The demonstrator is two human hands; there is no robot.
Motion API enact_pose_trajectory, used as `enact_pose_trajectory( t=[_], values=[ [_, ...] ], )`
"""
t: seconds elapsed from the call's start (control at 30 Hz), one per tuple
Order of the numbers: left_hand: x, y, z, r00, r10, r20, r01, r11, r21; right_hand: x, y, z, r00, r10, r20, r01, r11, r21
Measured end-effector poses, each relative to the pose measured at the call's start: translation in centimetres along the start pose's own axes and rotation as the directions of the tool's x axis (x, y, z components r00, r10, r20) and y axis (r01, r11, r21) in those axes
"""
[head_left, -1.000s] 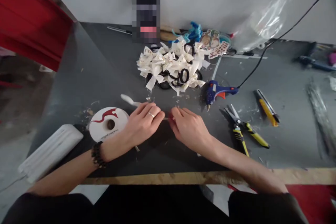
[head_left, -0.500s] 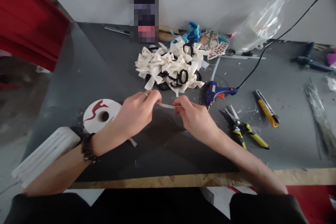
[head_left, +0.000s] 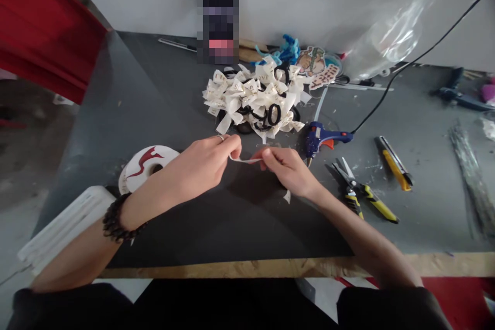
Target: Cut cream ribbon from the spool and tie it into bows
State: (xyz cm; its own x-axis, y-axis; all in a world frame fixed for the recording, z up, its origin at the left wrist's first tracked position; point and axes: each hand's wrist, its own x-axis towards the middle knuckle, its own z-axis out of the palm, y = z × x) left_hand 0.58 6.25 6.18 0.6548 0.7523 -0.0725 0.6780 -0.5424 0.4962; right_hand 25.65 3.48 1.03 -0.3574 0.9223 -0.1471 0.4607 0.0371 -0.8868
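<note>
My left hand (head_left: 204, 162) and my right hand (head_left: 288, 170) are raised a little above the grey table (head_left: 162, 93), both pinched on a short strip of cream ribbon (head_left: 243, 159) that sags between them. One end of the ribbon hangs below my right hand. A white ribbon spool (head_left: 145, 165) with a red mark lies just left of my left wrist. Beyond my hands sits a pile of cream ribbon bows (head_left: 253, 100) mixed with black hair ties.
A blue glue gun (head_left: 323, 136) with a black cord lies right of the hands, then scissors (head_left: 358, 191) and a yellow utility knife (head_left: 392, 160). A white flat pack (head_left: 65, 227) sits at the near left. A clear plastic bag (head_left: 390, 36) and stickers are at the back.
Both hands have lifted off the table with the ribbon strip and drawn closer together, so the ribbon now sags into a loop. The camera view shifted slightly.
</note>
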Motion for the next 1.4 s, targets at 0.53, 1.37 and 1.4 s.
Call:
enact_pose_trajectory(
  t=[0.53,1.37,1.4],
  values=[
    [-0.3,0.1,0.0,0.955,0.142,-0.261,-0.138,0.99,0.033,-0.8,-1.3,-1.8,0.96,-0.261,-0.105,0.229,0.941,-0.249],
    [0.2,-0.6,-2.2,0.953,-0.035,0.302,0.108,0.967,-0.229,-1.0,-2.1,-2.6,0.982,-0.094,0.162,0.12,0.98,-0.158],
    [0.2,-0.7,-2.2,0.95,-0.021,0.313,0.105,0.961,-0.254,-0.9,-2.0,-2.8,0.975,-0.11,0.191,0.132,0.985,-0.111]
  ],
)
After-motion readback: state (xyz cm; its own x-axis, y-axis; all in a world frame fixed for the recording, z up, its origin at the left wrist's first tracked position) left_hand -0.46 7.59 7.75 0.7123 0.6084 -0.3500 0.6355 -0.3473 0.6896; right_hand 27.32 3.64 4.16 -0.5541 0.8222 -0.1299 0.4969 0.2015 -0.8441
